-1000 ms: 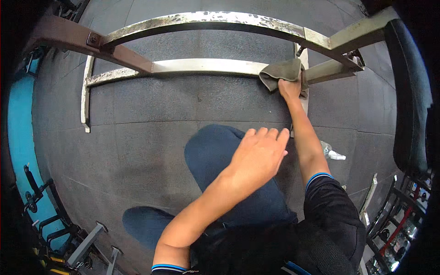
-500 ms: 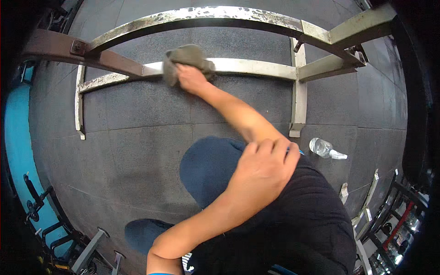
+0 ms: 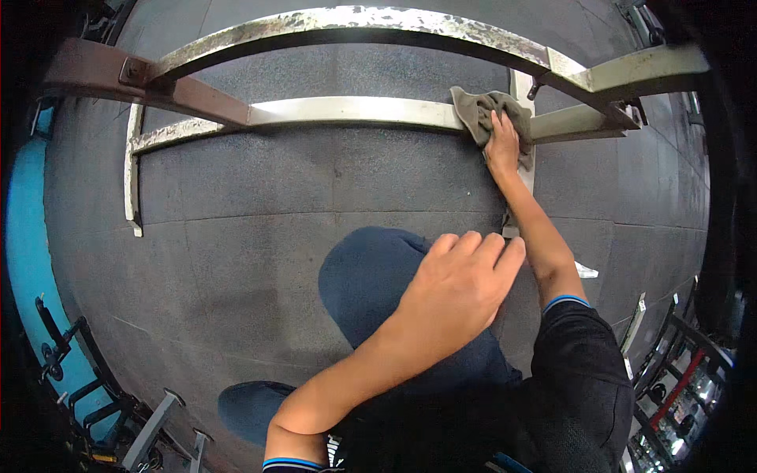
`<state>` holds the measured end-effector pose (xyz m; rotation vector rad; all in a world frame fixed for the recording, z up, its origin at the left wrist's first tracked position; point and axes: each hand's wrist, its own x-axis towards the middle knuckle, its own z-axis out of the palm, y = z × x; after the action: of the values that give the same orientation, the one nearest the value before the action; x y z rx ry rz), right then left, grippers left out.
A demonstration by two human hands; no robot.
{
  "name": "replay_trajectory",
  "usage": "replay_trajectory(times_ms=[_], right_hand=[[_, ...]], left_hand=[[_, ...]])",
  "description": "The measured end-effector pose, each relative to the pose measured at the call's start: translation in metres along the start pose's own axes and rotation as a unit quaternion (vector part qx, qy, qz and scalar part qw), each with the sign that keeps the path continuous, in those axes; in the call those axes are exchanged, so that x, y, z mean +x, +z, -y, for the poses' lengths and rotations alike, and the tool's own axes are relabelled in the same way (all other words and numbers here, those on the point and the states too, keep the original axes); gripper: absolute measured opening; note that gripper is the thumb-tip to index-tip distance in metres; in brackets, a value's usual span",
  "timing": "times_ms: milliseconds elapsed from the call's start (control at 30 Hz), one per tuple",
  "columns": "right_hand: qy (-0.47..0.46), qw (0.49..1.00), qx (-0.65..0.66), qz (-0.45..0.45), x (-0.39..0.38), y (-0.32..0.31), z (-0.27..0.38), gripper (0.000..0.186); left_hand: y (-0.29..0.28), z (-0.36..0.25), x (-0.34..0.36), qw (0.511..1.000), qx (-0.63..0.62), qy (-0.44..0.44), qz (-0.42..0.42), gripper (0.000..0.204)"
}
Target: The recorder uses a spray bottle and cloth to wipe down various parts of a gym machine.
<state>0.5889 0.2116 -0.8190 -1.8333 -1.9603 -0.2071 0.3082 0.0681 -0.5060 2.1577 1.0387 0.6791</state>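
Right grip [image 3: 502, 147] on cloth [image 3: 473, 110]; white nozzle [image 3: 587, 271] part-hidden.

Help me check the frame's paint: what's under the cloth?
The low pale rail runs under the cloth from the left; a pale floor bar shows past its far and near edges. Covered stretches cannot be seen.

Over the last half second, the right hand [image 3: 502, 147] has carried the grey-brown cloth [image 3: 509, 102] along the lower rail [image 3: 355, 111], from eleven o'clock to between one and two. The right arm now hides most of the spray bottle [image 3: 587, 270] near three o'clock.
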Motion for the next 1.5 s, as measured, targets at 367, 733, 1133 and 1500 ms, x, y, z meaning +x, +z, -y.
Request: replay_trajectory(times_ms=[367,733,1133,1500], right_hand=[[-0.292,0.909,0.293,0.047,0.078,0.126,0.339,0.028],[-0.273,0.898,0.328,0.107,0.087,0.131,0.325,0.032],[-0.036,0.964,0.256,0.071,0.047,0.027,0.091,0.030],[-0.238,0.911,0.334,0.047,0.098,0.149,0.393,0.015]], left_hand=[[-0.017,0.022,-0.014,0.995,-0.084,-0.049,-0.035,0.027],[-0.021,0.027,-0.003,0.961,-0.162,-0.099,-0.199,0.018],[-0.015,0.023,0.002,0.949,-0.272,-0.075,-0.142,0.018],[-0.018,0.033,-0.009,0.948,-0.259,-0.113,-0.147,0.015]])
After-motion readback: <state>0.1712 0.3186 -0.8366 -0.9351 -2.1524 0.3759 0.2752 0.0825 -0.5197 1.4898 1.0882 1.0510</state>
